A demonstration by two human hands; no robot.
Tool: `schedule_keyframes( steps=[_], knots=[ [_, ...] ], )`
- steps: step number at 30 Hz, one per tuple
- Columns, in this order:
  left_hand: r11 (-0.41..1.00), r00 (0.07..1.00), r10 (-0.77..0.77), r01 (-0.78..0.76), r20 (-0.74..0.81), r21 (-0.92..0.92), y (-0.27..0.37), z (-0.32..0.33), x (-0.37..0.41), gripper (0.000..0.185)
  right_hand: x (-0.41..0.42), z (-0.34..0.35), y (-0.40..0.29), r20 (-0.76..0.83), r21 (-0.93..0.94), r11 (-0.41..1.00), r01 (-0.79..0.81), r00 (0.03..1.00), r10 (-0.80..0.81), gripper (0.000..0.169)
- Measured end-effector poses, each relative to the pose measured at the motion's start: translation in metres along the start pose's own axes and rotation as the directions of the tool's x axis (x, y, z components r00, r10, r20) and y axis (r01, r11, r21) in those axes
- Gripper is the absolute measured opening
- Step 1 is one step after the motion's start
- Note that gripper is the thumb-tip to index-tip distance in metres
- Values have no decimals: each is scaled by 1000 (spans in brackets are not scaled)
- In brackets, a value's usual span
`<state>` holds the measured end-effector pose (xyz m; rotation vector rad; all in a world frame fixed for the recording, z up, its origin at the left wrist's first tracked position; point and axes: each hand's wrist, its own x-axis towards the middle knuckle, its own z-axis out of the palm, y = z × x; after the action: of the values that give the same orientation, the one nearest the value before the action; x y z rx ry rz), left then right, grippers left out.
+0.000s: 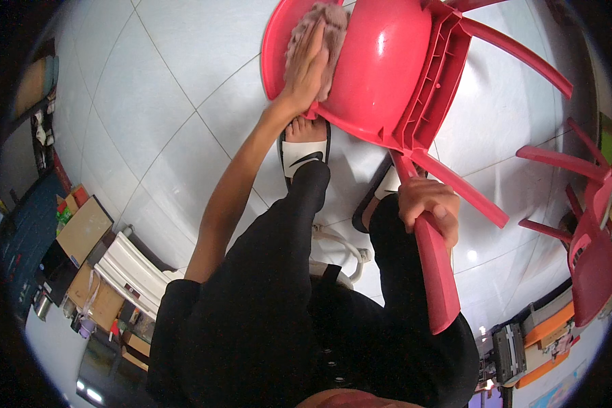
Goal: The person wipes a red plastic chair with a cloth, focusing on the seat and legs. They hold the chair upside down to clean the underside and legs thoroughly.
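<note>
A red plastic chair [385,66] lies tipped over on the floor before me, its ribbed underside edge [435,84] and legs turned to the right. My left hand [308,71] presses a greyish-pink cloth [331,38] flat against the chair's backrest [275,56], fingers pointing away from me. My right hand [431,206] is wrapped around one chair leg [438,285], which points back toward my body. Another leg [472,194] sticks out just beyond that hand. The top of the chair is cut off by the picture's edge.
White floor tiles [168,102] surround my feet in slide sandals [306,153]. A second red chair [591,255] lies at the right. At the left are a white slatted plastic piece [132,270] and cardboard boxes [85,229]. A white tubular frame [354,250] stands between my legs.
</note>
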<state>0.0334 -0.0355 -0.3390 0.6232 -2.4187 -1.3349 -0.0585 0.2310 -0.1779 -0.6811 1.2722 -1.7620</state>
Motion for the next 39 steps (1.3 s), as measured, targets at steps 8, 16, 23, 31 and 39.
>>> schedule_keyframes(
  steps=[8, 16, 23, 31, 39],
  knots=[
    [987, 996, -87, 88, -11, 135, -34, 5, -51, 57, -5, -4, 0, 16, -7, 1000, 14, 1000, -14, 50],
    [930, 985, 44, 19, -165, 366, -94, -10, -10, 55, -4, -16, -2, 183, -21, 999, -25, 983, 29, 45],
    [951, 977, 28, 40, -213, 305, -93, -12, 14, 53, 3, -10, 3, 127, -32, 999, 10, 992, -6, 49],
    [944, 956, -234, 267, -179, 192, -79, 5, -44, 58, -6, -3, 1, -22, 9, 1000, 5, 1000, -5, 51],
    [941, 968, -240, 250, -68, 230, -35, 10, -46, 58, -5, -20, 3, 179, -2, 1000, -3, 984, 3, 43]
  ],
)
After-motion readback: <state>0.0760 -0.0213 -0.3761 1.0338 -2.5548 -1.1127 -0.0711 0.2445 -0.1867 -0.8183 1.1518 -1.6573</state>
